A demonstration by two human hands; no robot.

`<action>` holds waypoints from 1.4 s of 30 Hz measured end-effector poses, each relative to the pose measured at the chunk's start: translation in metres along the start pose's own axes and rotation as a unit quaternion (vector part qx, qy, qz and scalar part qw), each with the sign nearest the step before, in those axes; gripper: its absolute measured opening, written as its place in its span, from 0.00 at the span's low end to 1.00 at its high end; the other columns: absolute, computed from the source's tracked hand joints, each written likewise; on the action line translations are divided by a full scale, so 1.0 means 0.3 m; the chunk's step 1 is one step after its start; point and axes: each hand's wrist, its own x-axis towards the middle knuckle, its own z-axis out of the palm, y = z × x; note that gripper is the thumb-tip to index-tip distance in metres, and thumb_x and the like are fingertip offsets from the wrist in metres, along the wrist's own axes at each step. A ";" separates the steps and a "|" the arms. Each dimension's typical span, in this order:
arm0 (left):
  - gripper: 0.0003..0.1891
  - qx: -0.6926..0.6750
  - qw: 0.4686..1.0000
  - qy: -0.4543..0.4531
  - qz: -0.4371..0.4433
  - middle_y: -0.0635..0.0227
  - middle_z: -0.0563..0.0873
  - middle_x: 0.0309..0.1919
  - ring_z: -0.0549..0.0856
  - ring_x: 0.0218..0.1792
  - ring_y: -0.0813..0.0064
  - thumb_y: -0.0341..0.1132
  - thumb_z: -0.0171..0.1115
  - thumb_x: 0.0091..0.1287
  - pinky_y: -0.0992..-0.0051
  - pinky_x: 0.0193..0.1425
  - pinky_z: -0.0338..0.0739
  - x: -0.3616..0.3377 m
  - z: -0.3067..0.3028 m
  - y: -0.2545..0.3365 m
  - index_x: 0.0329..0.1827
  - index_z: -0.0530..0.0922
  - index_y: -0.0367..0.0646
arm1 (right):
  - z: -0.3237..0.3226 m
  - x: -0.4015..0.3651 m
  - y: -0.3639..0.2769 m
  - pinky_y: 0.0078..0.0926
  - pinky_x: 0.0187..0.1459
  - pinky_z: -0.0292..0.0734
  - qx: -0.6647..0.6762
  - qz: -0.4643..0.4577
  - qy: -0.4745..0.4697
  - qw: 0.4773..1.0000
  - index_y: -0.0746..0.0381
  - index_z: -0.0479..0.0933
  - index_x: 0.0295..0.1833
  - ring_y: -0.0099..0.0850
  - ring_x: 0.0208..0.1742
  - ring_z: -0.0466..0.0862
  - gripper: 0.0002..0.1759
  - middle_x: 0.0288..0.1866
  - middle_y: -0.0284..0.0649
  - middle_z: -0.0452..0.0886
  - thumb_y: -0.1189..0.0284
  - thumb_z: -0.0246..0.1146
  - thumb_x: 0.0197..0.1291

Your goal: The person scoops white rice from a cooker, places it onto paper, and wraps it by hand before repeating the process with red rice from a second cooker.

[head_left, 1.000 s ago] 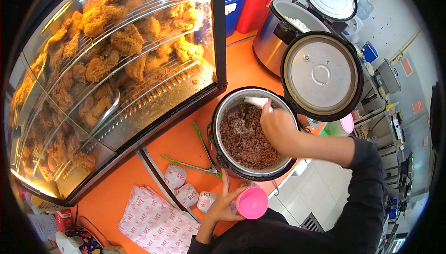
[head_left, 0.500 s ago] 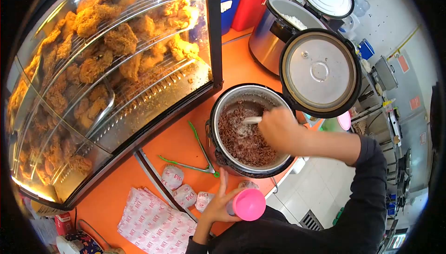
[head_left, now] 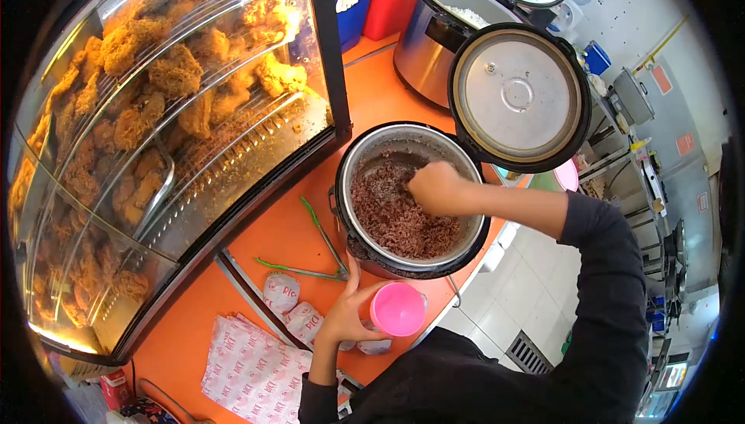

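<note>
My right hand [head_left: 438, 189] is closed inside the open rice cooker [head_left: 466, 239], low over the reddish-brown rice [head_left: 415, 231]. It hides the white-handled utensil that shows in it in the earlier view. A pink cup [head_left: 398, 309] is in my left hand [head_left: 344, 314], in front of the cooker, its mouth turned up toward me. Tongs with green tips [head_left: 324, 239] lie spread on the orange counter beside the cooker. Round paper-wrapped bundles [head_left: 281, 294] marked RICE sit near my left hand, some partly hidden by it.
A glass warmer [head_left: 178, 245] full of fried chicken stands on the left. Printed wrapping sheets [head_left: 252, 373] lie at the front. Behind is a second cooker [head_left: 423, 59] with white rice. The near cooker's raised lid [head_left: 518, 94] is to the right. Blue and red coolers [head_left: 392, 5] stand at the back.
My right hand has gone deeper and slightly left into the rice, and the white handle is now hidden. My left hand has brought the pink cup closer to the cooker. The view has shifted slightly.
</note>
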 end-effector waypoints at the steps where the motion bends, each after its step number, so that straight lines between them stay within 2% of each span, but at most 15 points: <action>1: 0.46 0.006 1.000 -0.003 -0.008 0.36 0.37 0.68 0.40 0.71 0.50 0.46 0.79 0.28 0.59 0.71 0.48 0.005 0.003 0.004 0.58 0.74 0.47 | 0.000 -0.018 -0.041 0.34 0.35 0.78 0.000 -0.028 0.031 0.999 0.60 0.82 0.32 0.38 0.36 0.84 0.08 0.32 0.44 0.83 0.71 0.62 0.44; 5: 0.45 0.027 1.000 0.004 -0.012 0.36 0.35 0.68 0.40 0.71 0.49 0.45 0.79 0.28 0.58 0.71 0.47 -0.001 0.017 0.003 0.58 0.74 0.46 | -0.143 -0.102 -0.119 0.34 0.33 0.79 -0.027 -0.154 0.052 0.986 0.60 0.82 0.30 0.40 0.33 0.84 0.07 0.30 0.46 0.83 0.72 0.64 0.41; 8: 0.43 0.031 0.999 0.009 -0.011 0.36 0.32 0.68 0.41 0.71 0.52 0.44 0.78 0.31 0.61 0.69 0.53 0.000 0.014 -0.002 0.58 0.74 0.50 | -0.246 -0.085 -0.038 0.34 0.32 0.79 -0.053 -0.129 0.026 0.990 0.59 0.82 0.30 0.38 0.31 0.84 0.08 0.30 0.44 0.83 0.70 0.65 0.41; 10: 0.43 0.053 0.998 0.017 0.018 0.37 0.32 0.68 0.40 0.71 0.52 0.44 0.78 0.31 0.60 0.69 0.53 0.005 0.014 -0.001 0.58 0.74 0.48 | -0.282 -0.057 0.040 0.36 0.30 0.78 -0.143 -0.150 -0.108 0.972 0.60 0.82 0.31 0.36 0.30 0.83 0.12 0.28 0.42 0.83 0.65 0.66 0.40; 14: 0.43 0.063 0.997 0.031 0.024 0.36 0.33 0.68 0.41 0.71 0.54 0.45 0.78 0.31 0.61 0.69 0.53 0.007 0.019 0.004 0.58 0.74 0.47 | -0.083 0.032 0.083 0.38 0.31 0.76 0.038 -0.098 -0.327 0.939 0.62 0.82 0.33 0.38 0.33 0.83 0.15 0.29 0.44 0.82 0.63 0.65 0.40; 16: 0.44 -0.006 1.000 0.025 -0.016 0.35 0.38 0.68 0.39 0.71 0.54 0.47 0.78 0.30 0.58 0.72 0.41 0.001 0.028 0.009 0.56 0.75 0.42 | -0.077 -0.056 0.072 0.38 0.33 0.77 0.022 -0.148 -0.169 0.974 0.62 0.81 0.30 0.42 0.35 0.83 0.13 0.29 0.47 0.82 0.66 0.64 0.39; 21: 0.47 -0.001 1.000 0.016 -0.018 0.34 0.38 0.67 0.39 0.72 0.56 0.50 0.77 0.27 0.61 0.72 0.43 -0.004 0.025 -0.008 0.58 0.73 0.44 | -0.179 -0.206 0.053 0.34 0.30 0.78 -0.001 -0.185 -0.008 0.983 0.61 0.80 0.32 0.39 0.33 0.83 0.08 0.29 0.46 0.81 0.70 0.63 0.44; 23: 0.47 0.016 0.999 0.025 -0.022 0.34 0.37 0.67 0.38 0.72 0.56 0.50 0.77 0.28 0.61 0.72 0.42 -0.006 0.028 0.008 0.58 0.73 0.45 | -0.104 -0.146 -0.013 0.27 0.25 0.77 -0.028 -0.075 0.328 0.941 0.60 0.78 0.32 0.35 0.28 0.82 0.05 0.27 0.43 0.79 0.72 0.59 0.50; 24: 0.46 0.022 0.999 0.015 -0.020 0.34 0.36 0.67 0.37 0.71 0.56 0.50 0.77 0.29 0.61 0.72 0.42 -0.003 0.030 0.019 0.59 0.73 0.45 | -0.087 -0.100 -0.038 0.22 0.23 0.76 -0.100 -0.083 0.346 0.929 0.63 0.73 0.49 0.34 0.26 0.81 0.17 0.29 0.39 0.75 0.75 0.57 0.51; 27: 0.47 0.023 0.999 0.025 -0.007 0.34 0.37 0.67 0.34 0.71 0.57 0.50 0.76 0.30 0.62 0.73 0.40 0.008 0.022 0.037 0.59 0.72 0.45 | -0.042 0.023 -0.072 0.27 0.24 0.77 -0.069 -0.124 0.327 0.934 0.63 0.76 0.44 0.36 0.28 0.83 0.14 0.29 0.42 0.78 0.74 0.59 0.49; 29: 0.47 0.018 0.999 0.030 0.029 0.37 0.35 0.69 0.34 0.72 0.56 0.52 0.76 0.30 0.62 0.73 0.41 0.009 0.016 0.035 0.60 0.71 0.46 | -0.091 0.053 -0.063 0.32 0.28 0.79 -0.065 -0.138 0.146 0.977 0.64 0.78 0.37 0.38 0.31 0.84 0.10 0.29 0.45 0.81 0.74 0.59 0.48; 32: 0.48 0.030 0.995 0.060 0.074 0.40 0.33 0.69 0.35 0.72 0.56 0.53 0.76 0.30 0.63 0.72 0.41 0.012 0.028 0.023 0.60 0.71 0.46 | -0.073 0.085 0.048 0.38 0.38 0.79 0.047 -0.156 0.168 0.972 0.62 0.81 0.32 0.44 0.38 0.83 0.07 0.33 0.49 0.82 0.72 0.61 0.46; 37: 0.49 0.040 0.992 0.074 0.092 0.44 0.30 0.69 0.37 0.72 0.56 0.54 0.77 0.30 0.62 0.71 0.46 0.014 0.041 -0.024 0.60 0.70 0.45 | -0.059 -0.072 0.096 0.40 0.40 0.77 0.074 -0.128 0.095 0.984 0.57 0.80 0.42 0.46 0.37 0.82 0.16 0.32 0.50 0.81 0.63 0.60 0.47; 40: 0.48 0.025 0.991 0.079 0.107 0.46 0.30 0.70 0.37 0.72 0.56 0.53 0.77 0.31 0.61 0.72 0.45 0.012 0.057 -0.055 0.61 0.69 0.46 | -0.089 -0.194 0.106 0.37 0.33 0.76 -0.023 -0.157 0.166 0.973 0.52 0.79 0.47 0.40 0.32 0.82 0.17 0.29 0.44 0.80 0.65 0.60 0.48; 42: 0.48 0.020 0.990 0.088 0.110 0.47 0.30 0.70 0.38 0.72 0.56 0.53 0.77 0.31 0.61 0.72 0.45 0.005 0.078 -0.065 0.61 0.69 0.46 | -0.138 -0.255 0.083 0.35 0.28 0.74 -0.081 -0.296 0.291 0.906 0.48 0.78 0.51 0.34 0.29 0.81 0.19 0.28 0.37 0.77 0.68 0.59 0.49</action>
